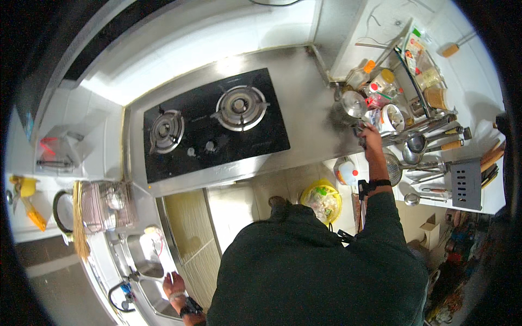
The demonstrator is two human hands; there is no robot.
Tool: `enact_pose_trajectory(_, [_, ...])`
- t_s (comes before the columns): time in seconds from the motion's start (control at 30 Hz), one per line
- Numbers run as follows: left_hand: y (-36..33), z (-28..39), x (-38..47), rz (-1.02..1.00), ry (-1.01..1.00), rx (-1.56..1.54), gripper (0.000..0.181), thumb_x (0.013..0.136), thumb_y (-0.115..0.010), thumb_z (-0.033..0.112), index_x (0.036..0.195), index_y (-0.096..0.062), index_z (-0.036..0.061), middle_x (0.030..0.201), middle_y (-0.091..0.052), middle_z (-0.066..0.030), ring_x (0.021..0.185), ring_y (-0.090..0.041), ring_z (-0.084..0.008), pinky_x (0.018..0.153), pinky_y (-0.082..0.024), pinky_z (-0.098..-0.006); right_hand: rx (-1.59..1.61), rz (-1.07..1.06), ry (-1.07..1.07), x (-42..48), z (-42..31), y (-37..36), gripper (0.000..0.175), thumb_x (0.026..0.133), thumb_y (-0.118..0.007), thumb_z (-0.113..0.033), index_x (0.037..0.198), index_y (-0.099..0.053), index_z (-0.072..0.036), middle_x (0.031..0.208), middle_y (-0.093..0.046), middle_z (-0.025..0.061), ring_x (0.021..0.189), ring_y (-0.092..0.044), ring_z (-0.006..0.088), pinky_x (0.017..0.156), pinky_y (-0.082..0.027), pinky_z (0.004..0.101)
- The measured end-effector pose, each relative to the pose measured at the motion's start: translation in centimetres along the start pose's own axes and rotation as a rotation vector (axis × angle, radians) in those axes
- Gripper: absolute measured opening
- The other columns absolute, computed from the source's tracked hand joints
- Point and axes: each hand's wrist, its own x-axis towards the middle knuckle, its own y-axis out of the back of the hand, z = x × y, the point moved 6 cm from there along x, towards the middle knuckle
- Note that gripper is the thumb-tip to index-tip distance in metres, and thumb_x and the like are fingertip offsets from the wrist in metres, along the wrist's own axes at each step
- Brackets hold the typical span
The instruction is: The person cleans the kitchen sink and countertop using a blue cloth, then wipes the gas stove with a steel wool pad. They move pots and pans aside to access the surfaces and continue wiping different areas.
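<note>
My right hand (372,138) is closed around the dark handle of a small metal pan (354,104). The pan is at the right end of the steel counter (310,118), beside a group of jars and bottles. At the lower left, my left hand (174,285) is by the front rim of a double-bowl steel sink (147,261). Its fingers are small and blurred, and I see no object in them. Between the hands, a black glass two-burner gas hob (200,122) is set into the counter, with no pot on either burner.
Right of the pan are a white tub (392,118), a wire rack (412,81) and hanging ladles (416,148). A grey knife holder (466,185) is on the wall. Below the counter sits a yellow waste bin (335,203). A dish rack (110,203) and faucet (118,291) flank the sink.
</note>
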Motion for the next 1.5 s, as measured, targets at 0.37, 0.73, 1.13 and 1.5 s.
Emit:
enact_pose_trajectory(0.37, [-17.0,-8.6,3.6,-0.425,0.054,0.321,0.033,0.115,-0.06,0.034,0.136,-0.062,0.0093,0.119,-0.069,-0.0127,0.099,-0.071,-0.0318,0.086,-0.063,-0.0433,0.221,0.033,-0.351,-8.9,9.8,-2.4,0.024,0.106,-0.074,-0.037,0.101,-0.069,-0.015,0.077,-0.068,0.0045,0.058,-0.063,0.0199,0.046,-0.045,0.0306])
enact_pose_trajectory(0.73, [-32.3,-17.9,5.1,-0.28,0.096,0.335,0.047,0.116,-0.058,0.037,0.146,-0.052,0.0017,0.124,-0.063,-0.0207,0.103,-0.072,-0.037,0.086,-0.066,-0.0486,-0.324,-0.278,0.459,-13.0,1.1,-28.5,0.032,0.107,-0.073,-0.036,0.123,-0.072,-0.007,0.111,-0.071,0.0133,0.1,-0.069,0.0253,0.085,-0.055,0.0435])
enact_pose_trajectory(1.13, [-40.5,-16.1,13.2,-0.027,-0.266,1.269,0.072,0.107,-0.047,0.074,0.159,-0.054,0.0246,0.149,-0.054,-0.0094,0.125,-0.061,-0.0343,0.098,-0.056,-0.055,-1.033,-0.402,1.104,-17.5,3.3,-34.0,0.054,0.098,-0.077,-0.013,0.15,-0.061,-0.01,0.162,-0.054,0.017,0.153,-0.05,0.0365,0.124,-0.045,0.0528])
enact_pose_trajectory(1.5, [-46.7,-19.2,10.9,-0.133,-0.83,3.491,0.075,0.109,-0.051,0.067,0.156,-0.067,0.0104,0.165,-0.06,-0.0139,0.154,-0.056,-0.0349,0.125,-0.045,-0.0534,-1.17,-0.348,1.015,-22.1,9.4,-33.9,0.057,0.108,-0.067,-0.036,0.157,-0.06,-0.008,0.161,-0.056,0.0214,0.151,-0.05,0.042,0.128,-0.04,0.0536])
